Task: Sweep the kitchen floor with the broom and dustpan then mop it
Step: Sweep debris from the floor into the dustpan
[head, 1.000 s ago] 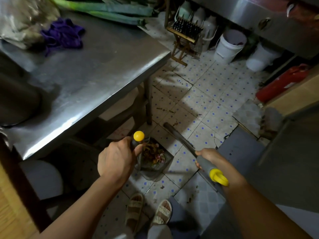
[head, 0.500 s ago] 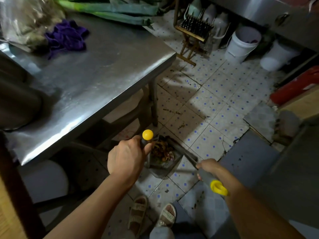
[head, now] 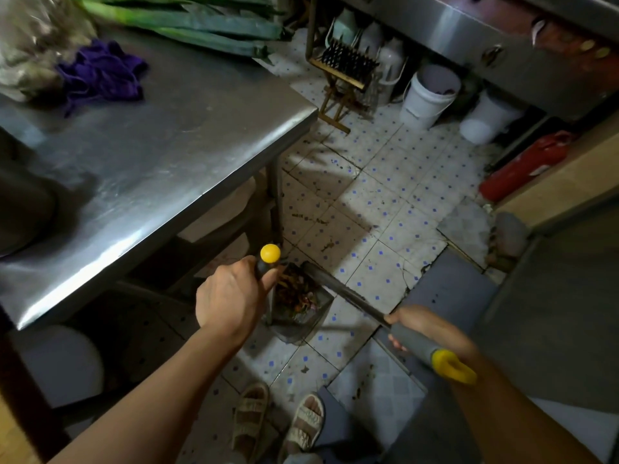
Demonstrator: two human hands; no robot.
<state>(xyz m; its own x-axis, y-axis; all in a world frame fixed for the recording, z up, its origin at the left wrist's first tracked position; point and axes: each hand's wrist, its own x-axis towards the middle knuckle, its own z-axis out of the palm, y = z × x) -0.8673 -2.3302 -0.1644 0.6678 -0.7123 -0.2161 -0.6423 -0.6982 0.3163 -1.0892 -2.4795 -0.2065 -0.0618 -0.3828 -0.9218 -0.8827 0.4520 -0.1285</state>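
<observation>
My left hand (head: 231,299) grips the upright dustpan handle just below its yellow cap (head: 270,253). The dark dustpan (head: 301,324) rests on the tiled floor (head: 378,209) beside the table leg and holds a heap of brown and orange scraps (head: 296,293). My right hand (head: 425,326) grips the grey sleeve of the broom handle (head: 348,294), whose yellow end loop (head: 452,366) sticks out toward me. The dark broom shaft slants down over the dustpan's far side. The broom's bristles are hidden.
A steel table (head: 160,155) fills the left, with a purple cloth (head: 100,73) and leeks (head: 201,25) on it. Two white buckets (head: 427,98) and a wooden rack (head: 345,72) stand at the back. A red cylinder (head: 522,165) lies right. My sandalled feet (head: 278,420) stand below.
The broom's lower end has swept left toward the dustpan. The view has shifted slightly; both hands keep their grips.
</observation>
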